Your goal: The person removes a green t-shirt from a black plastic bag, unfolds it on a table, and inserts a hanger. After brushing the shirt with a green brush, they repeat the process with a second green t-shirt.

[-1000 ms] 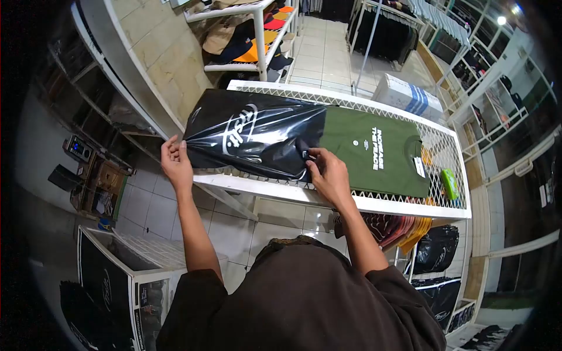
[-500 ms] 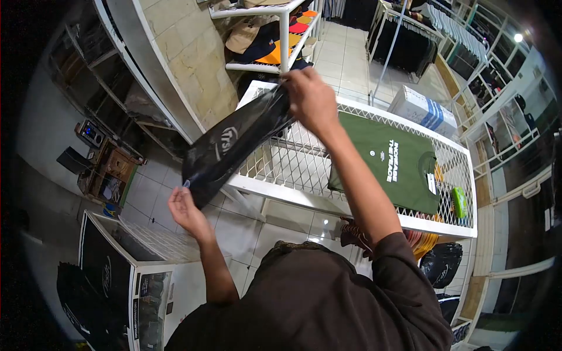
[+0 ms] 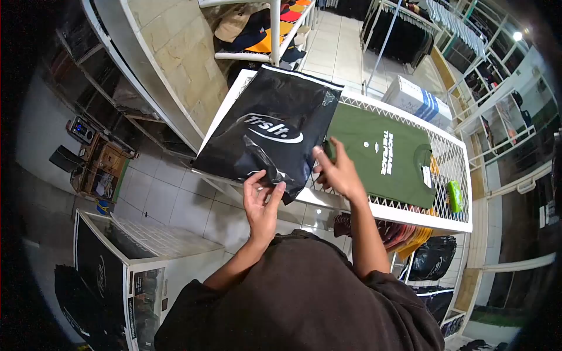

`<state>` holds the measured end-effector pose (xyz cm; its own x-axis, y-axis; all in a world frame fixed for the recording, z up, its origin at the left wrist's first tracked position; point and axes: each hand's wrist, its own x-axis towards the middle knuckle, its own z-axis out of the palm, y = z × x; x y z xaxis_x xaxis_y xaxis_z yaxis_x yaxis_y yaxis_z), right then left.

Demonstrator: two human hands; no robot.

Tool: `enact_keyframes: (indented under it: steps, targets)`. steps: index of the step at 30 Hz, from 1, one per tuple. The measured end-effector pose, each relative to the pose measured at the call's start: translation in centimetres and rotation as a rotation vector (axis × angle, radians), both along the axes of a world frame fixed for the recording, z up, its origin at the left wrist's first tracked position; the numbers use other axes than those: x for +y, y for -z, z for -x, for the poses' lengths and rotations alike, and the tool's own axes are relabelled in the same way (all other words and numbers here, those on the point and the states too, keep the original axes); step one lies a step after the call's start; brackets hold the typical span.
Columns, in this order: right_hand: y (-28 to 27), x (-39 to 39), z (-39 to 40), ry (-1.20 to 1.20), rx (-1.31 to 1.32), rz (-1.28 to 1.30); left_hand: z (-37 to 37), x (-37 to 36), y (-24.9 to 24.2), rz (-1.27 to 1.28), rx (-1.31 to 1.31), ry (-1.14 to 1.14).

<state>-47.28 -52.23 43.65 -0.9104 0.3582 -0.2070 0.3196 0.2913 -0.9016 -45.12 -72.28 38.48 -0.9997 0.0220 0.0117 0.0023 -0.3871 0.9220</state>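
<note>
Plainly, the handling centres on the left part of the white-framed, wire-mesh tabletop (image 3: 421, 218), where a glossy black plastic bag (image 3: 270, 131) with a white oval logo lies spread, its near corner seeming to reach over the front rim. Film this thin probably clings and slips, so a soft pinch set slightly in from the edge should serve better than a hard tug. At that near edge is the left hand (image 3: 261, 205), its fingers loosely curled with the thumb a little apart; whether film is caught between them I cannot tell. Creases gather just beyond it, below the logo, and a gentle, even pull would suit them best.

By the bag's right edge, the right hand (image 3: 342, 172) has its index finger stretched out, spread from the thumb, and any hold on the plastic cannot be made out. Ideally it works level with the left, so the film does not twist.

Just beside the bag lies a neatly folded olive-green cloth T-shirt (image 3: 380, 157) with white lettering; the right hand passes over its near left part, so a raised wrist would spare the fold. Farther right, a small bright-green packet (image 3: 455, 197) sits well apart from both hands.
</note>
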Motion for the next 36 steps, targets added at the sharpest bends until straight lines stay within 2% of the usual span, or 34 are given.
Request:
enact_keyframes:
  steps: [1,3,5,6,9,10,13,15,17,22,25,29,31,33,34,36]
  targets:
    - [-0.7,-1.2,-1.0,-0.039,-0.051,0.093,0.1,-0.1,-0.1,0.017,0.002,0.026]
    - [1.9,-1.3,-0.9,-0.032,0.026,0.133,0.0,0.0,-1.2,0.006,0.012,0.041]
    - [4.7,-0.5,-0.5,-0.047,0.191,0.123,0.1,-0.8,-2.2,0.146,-0.011,0.265]
    - [5.0,-0.1,-0.2,0.033,0.291,0.119,0.4,-1.6,-2.2,0.204,0.054,0.298]
    - [3.5,1.6,0.1,0.224,0.312,0.046,1.9,-3.5,-0.8,0.570,0.302,-0.028]
    - [3.7,2.0,0.1,0.260,0.331,0.011,2.6,-4.3,-1.5,0.764,0.353,-0.161]
    - [3.4,2.4,-1.2,0.212,0.271,0.076,4.9,-6.3,-1.8,1.196,0.589,-0.513]
    - [2.6,2.3,-3.1,0.179,0.249,0.009,5.4,-7.0,-0.7,1.164,0.493,-0.444]
    - [1.1,1.6,-5.0,0.091,0.107,0.168,5.5,-7.4,0.3,1.318,0.612,-0.358]
    - [1.5,3.5,-5.4,0.159,0.167,0.191,5.6,-7.3,0.7,1.297,0.579,-0.371]
    - [1.5,6.9,-6.8,0.209,0.037,-0.099,5.3,-7.6,0.5,1.314,0.568,-0.366]
    - [1.7,6.8,-5.1,0.236,0.098,-0.184,4.0,-7.7,-0.4,1.262,0.575,-0.305]
    - [1.2,5.4,-2.6,0.196,0.127,-0.323,3.6,-7.8,-0.5,1.292,0.637,-0.327]
    - [0.9,4.3,0.2,0.200,0.040,-0.623,3.4,-7.8,-0.7,1.078,0.334,-0.293]
    - [-0.3,3.5,1.3,0.212,-0.013,-0.638,3.9,-7.9,-0.2,1.187,0.494,-0.414]
    - [0.1,3.8,3.3,0.225,-0.028,-0.656,4.3,-8.2,-0.6,1.127,0.400,-0.349]
